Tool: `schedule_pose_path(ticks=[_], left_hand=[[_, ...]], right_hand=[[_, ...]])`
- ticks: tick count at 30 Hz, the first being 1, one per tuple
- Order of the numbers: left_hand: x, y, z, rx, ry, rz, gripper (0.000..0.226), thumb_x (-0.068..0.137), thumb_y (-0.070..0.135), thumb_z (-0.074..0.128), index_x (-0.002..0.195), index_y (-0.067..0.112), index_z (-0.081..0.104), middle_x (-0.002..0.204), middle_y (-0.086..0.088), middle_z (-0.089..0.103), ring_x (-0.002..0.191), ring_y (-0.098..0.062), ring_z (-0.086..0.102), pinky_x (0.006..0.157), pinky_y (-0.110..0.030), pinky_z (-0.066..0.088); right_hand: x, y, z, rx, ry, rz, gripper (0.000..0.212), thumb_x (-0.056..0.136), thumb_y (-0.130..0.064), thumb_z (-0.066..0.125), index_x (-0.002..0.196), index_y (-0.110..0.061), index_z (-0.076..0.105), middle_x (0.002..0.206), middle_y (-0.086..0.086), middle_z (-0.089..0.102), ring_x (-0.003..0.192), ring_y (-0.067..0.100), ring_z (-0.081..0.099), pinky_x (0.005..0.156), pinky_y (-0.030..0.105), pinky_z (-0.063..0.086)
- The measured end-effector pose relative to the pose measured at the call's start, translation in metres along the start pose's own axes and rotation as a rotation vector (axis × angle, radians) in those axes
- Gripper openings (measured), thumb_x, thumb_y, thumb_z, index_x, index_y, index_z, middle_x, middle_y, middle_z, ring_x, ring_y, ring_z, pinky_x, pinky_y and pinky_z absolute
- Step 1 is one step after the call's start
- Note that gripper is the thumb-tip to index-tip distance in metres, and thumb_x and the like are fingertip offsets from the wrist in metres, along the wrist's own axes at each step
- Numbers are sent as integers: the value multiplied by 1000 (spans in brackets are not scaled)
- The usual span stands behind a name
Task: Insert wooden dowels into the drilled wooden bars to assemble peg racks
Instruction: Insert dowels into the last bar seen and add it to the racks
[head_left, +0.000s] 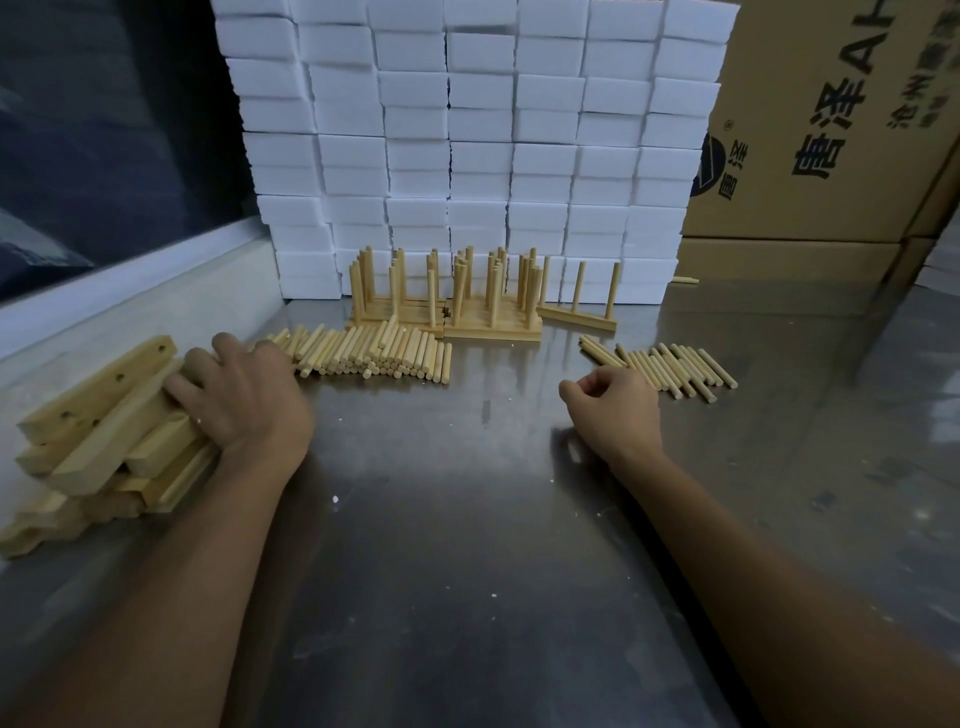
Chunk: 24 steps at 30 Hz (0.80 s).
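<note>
Dowels, main pile: loose sticks lying side by side on the table, just in front of the finished racks and just right of the left hand.
Dowels, small pile: a thinner spread to the right, just behind the right hand.
Drilled bars: an untidy stack at the table's left edge; the top bar shows empty holes, so these are not yet pegged.
Finished racks: several bars with upright pegs, packed close together at the back of the table against the white blocks.
Single rack: one bar with three upright pegs, standing just right of the packed group.
Left hand: rests on the bar stack, fingers curled over the ends of the upper bars; grip appears to be closing on a bar, though which one cannot be told.
Right hand: on the table near the small pile, fingers loosely curled, grip holding nothing that shows.
Progress: judged partway; a batch of racks is built, yet many bars and many dowels remain.
Step in hand: likely fetching the next bar to peg.
White blocks: stacked high like a wall behind the racks.
Cardboard boxes: at the back right.
</note>
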<state>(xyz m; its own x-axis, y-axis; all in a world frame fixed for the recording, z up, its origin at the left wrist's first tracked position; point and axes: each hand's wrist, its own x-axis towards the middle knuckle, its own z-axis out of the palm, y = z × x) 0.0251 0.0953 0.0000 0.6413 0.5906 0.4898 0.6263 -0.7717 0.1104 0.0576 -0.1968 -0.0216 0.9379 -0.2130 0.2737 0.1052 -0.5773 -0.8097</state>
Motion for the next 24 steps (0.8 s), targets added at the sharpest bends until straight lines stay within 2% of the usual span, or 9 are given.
schedule_pose_path(ticks=[5, 8, 10, 12, 14, 16, 18, 20, 24], left_hand=[[2, -3, -11, -169, 31, -25, 29, 84, -2, 65, 112, 3, 62, 117, -25, 53, 111, -45, 48, 86, -49, 43], [-1, 4, -20, -314, 67, 56, 35, 83, -7, 65, 116, 5, 62, 118, -24, 55, 108, -44, 49, 81, -48, 43], [-5, 13, -23, -503, 69, 135, 40, 80, -12, 64, 115, 8, 63, 120, -19, 56, 108, -40, 50, 82, -46, 43], [-9, 23, -25, -784, 36, 131, 37, 81, -12, 63, 107, 16, 66, 118, -11, 61, 103, -29, 57, 85, -44, 49], [-14, 34, -26, -1095, -71, 40, 33, 84, -8, 65, 96, 23, 65, 112, -1, 66, 90, -14, 61, 76, -30, 51], [-21, 44, -26, -1413, -306, -96, 30, 85, -8, 66, 91, 22, 68, 106, 2, 68, 91, -11, 64, 69, -19, 50], [-29, 50, -27, -1683, -584, -256, 28, 86, -8, 64, 94, 18, 71, 105, -2, 70, 94, -17, 68, 66, -23, 55], [-40, 57, -27, -1838, -769, -352, 26, 87, -8, 62, 100, 12, 72, 102, -6, 73, 91, -19, 70, 60, -25, 57], [-57, 71, -27, -1977, -919, -384, 22, 92, -8, 57, 110, 0, 67, 98, -15, 72, 79, -20, 74, 60, -28, 59]], right_hand=[[2, 2, 1, 13, -4, -1, 18, 92, -23, 66, 75, -20, 65, 72, -2, 65, 68, 14, 63, 62, 26, 51], [2, 2, 1, 4, -10, -14, 17, 92, -24, 66, 75, -21, 64, 71, -3, 65, 65, 13, 62, 59, 25, 49], [1, 1, 1, 0, -20, -22, 17, 92, -25, 66, 75, -22, 63, 71, -4, 64, 64, 11, 62, 57, 23, 46], [-1, 0, 1, -7, -29, -54, 17, 92, -26, 66, 76, -23, 63, 72, -4, 64, 66, 11, 62, 57, 22, 45], [-6, -4, 1, 9, -40, -129, 15, 93, -28, 65, 80, -23, 63, 75, -4, 64, 70, 10, 62, 61, 20, 44], [-14, -9, 4, 43, -80, -208, 11, 94, -30, 64, 85, -23, 63, 78, -5, 64, 72, 7, 61, 63, 18, 45], [-23, -17, 11, 126, -190, -238, 6, 94, -31, 64, 93, -25, 62, 83, -5, 66, 74, 7, 64, 65, 18, 51], [-32, -25, 20, 207, -294, -262, 10, 94, -33, 65, 102, -29, 62, 87, -6, 68, 76, 5, 66, 65, 19, 56], [-40, -37, 30, 281, -328, -345, 29, 93, -35, 67, 121, -27, 63, 96, -9, 68, 86, 3, 66, 71, 22, 56]])
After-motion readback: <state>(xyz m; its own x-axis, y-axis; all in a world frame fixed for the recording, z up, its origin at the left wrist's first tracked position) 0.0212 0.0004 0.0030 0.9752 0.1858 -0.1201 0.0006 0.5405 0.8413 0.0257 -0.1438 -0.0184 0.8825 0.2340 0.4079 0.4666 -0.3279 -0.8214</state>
